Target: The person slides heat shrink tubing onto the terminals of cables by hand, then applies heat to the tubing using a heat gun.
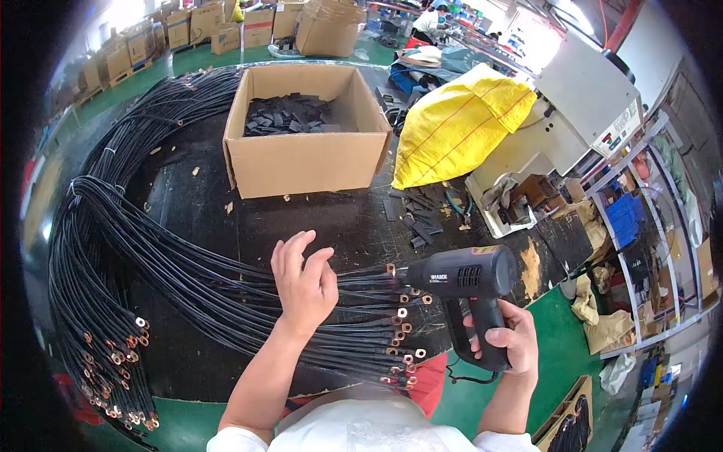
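My right hand is wrapped round the handle of a black heat gun, whose nozzle points left over the copper lugs at the cable ends. Black cables lie fanned across the dark table, tied together at the left. Above them is my left hand, its fingers raised and apart, with nothing visible in it. Whether it touches the cables below is unclear.
An open cardboard box of black sleeve pieces stands behind the cables. A yellow sack, loose black pieces and a white machine are at the right. More cable ends hang at the left.
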Demonstrator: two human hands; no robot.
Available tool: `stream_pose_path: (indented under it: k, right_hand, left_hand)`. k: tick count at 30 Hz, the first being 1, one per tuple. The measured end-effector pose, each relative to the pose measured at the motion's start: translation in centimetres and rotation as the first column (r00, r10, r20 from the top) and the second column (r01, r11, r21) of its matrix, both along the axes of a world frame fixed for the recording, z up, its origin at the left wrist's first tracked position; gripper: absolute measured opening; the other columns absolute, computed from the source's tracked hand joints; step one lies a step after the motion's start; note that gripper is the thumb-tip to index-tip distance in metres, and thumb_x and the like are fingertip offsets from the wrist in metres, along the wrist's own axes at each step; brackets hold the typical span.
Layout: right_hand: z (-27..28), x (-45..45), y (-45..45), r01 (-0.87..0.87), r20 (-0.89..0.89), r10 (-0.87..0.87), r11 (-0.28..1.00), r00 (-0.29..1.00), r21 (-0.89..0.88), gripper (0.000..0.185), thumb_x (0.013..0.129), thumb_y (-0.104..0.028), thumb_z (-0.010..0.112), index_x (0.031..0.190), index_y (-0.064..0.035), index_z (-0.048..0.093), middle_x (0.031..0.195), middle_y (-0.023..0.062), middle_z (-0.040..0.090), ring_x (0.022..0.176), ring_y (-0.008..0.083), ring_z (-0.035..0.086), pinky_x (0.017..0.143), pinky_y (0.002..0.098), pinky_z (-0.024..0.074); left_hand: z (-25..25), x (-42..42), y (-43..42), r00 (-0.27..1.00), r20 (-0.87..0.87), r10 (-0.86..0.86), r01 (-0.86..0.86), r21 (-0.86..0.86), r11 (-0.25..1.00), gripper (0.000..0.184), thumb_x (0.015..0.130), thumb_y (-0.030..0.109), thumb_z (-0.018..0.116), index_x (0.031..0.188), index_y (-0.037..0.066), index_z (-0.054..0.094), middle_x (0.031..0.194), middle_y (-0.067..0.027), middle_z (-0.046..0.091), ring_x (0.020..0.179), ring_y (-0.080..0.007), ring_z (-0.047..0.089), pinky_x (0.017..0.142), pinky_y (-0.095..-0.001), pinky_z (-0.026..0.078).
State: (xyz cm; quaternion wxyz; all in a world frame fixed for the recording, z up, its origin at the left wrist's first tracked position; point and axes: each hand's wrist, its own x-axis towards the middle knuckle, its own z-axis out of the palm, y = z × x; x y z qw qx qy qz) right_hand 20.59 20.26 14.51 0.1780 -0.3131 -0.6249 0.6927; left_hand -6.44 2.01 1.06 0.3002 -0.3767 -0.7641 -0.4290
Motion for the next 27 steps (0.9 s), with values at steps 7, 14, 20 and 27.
stream_pose_path:
  k: [7, 14, 20, 27]
  right_hand:
    - [0.0, 0.5, -0.2, -0.009, -0.001, 0.009, 1.0, 1.0, -0.001, 0.06, 0.068, -0.011, 0.075, 0.121, 0.0136, 0.062, 0.095, 0.0188, 0.073, 0.065, 0.0201, 0.07, 0.056, 0.0325, 0.0599]
    - [0.3, 2.5, 0.4, 0.033, 0.028, -0.034, 0.999, 0.999, 0.04, 0.048, 0.068, -0.014, 0.074, 0.108, 0.0105, 0.064, 0.084, 0.0163, 0.07, 0.06, 0.0212, 0.067, 0.055, 0.0333, 0.0573]
    - [0.0, 10.1, 4.3, 0.489, -0.218, -0.443, 0.835, 0.869, 0.253, 0.064, 0.078, -0.028, 0.072, 0.128, 0.0084, 0.056, 0.098, 0.0139, 0.068, 0.068, 0.0172, 0.067, 0.056, 0.0299, 0.0571]
    - [-6.2, 16.2, 7.0, 0.782, -0.243, -0.746, 0.56, 0.62, 0.274, 0.055, 0.086, -0.017, 0.069, 0.133, 0.007, 0.055, 0.099, 0.0111, 0.066, 0.068, 0.0147, 0.065, 0.055, 0.0289, 0.0559]
  left_hand:
    - [-0.1, -0.1, 0.1, 1.0, 0.0, -0.012, 0.012, -0.003, 1.0, 0.024, 0.079, -0.004, 0.067, 0.102, 0.005, 0.069, 0.129, -0.0149, 0.059, 0.121, -0.0363, 0.056, 0.109, -0.0512, 0.039]
    - [-0.6, -0.1, 0.3, 1.0, 0.004, 0.001, -0.001, 0.005, 1.0, 0.025, 0.078, -0.001, 0.065, 0.102, 0.007, 0.069, 0.129, -0.0143, 0.059, 0.123, -0.0346, 0.057, 0.11, -0.0577, 0.038]
    - [-0.8, -0.1, 0.4, 1.0, -0.019, 0.001, -0.002, -0.041, 0.999, 0.024, 0.08, -0.004, 0.066, 0.102, 0.005, 0.068, 0.13, -0.0156, 0.06, 0.121, -0.0369, 0.056, 0.109, -0.0518, 0.04]
    - [0.6, 0.8, -1.0, 0.999, 0.021, 0.03, -0.03, -0.034, 0.999, 0.025, 0.083, -0.007, 0.067, 0.105, 0.003, 0.067, 0.13, -0.017, 0.06, 0.121, -0.0364, 0.057, 0.103, -0.0484, 0.044]
